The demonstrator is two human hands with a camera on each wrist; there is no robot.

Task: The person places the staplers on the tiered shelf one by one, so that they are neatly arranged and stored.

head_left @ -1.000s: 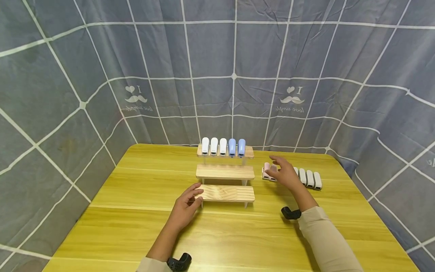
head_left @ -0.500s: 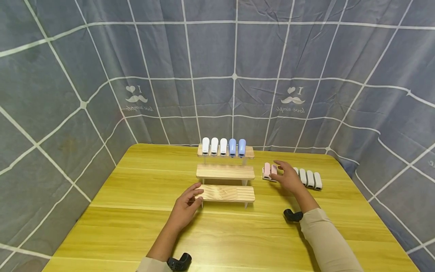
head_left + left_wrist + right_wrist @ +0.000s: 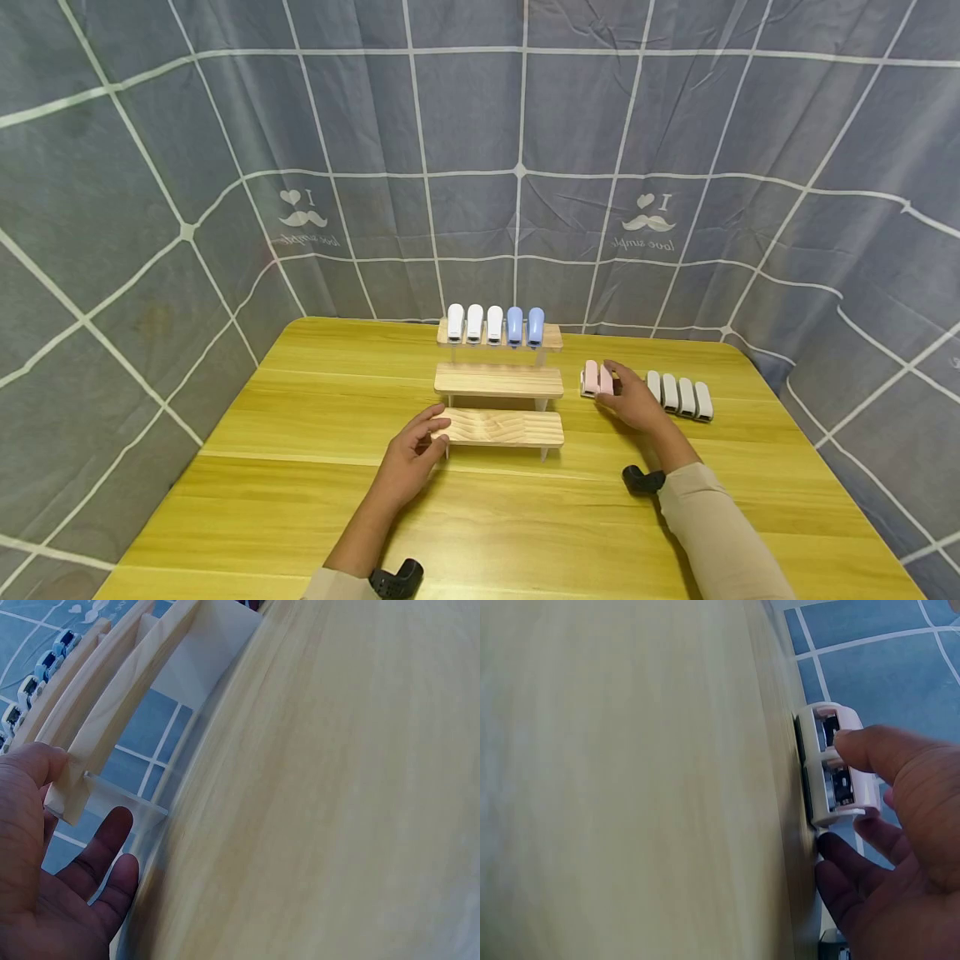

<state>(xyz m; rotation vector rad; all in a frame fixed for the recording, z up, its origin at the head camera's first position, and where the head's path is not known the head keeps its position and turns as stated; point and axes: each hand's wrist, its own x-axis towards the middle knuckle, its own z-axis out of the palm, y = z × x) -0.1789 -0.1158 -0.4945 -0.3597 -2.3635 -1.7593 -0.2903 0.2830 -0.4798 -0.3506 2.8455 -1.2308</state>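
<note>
A three-tier wooden display stand [image 3: 498, 426] with clear supports stands mid-table. My left hand [image 3: 407, 464] holds the left end of its lowest shelf, the thumb against the wood [image 3: 97, 742] and two fingers spread beneath. To the right of the stand, two small pink staplers [image 3: 591, 377] sit side by side on the table. My right hand [image 3: 637, 407] pinches the right-hand pink stapler [image 3: 847, 787] between thumb and fingers; the thumb tip reaches over its front end, and part of the fingers is hidden behind it. The stapler rests at table level.
On the top shelf stand white staplers [image 3: 475, 323] and two blue staplers [image 3: 536, 326]. Several whitish staplers [image 3: 670, 392] lie in a row right of my right hand. A grey checked curtain [image 3: 480, 217] hangs behind the yellow wooden table [image 3: 300, 500].
My right hand has come down and closed its thumb and fingers on the right-hand pink stapler. My left hand has stayed at the lowest shelf's end.
</note>
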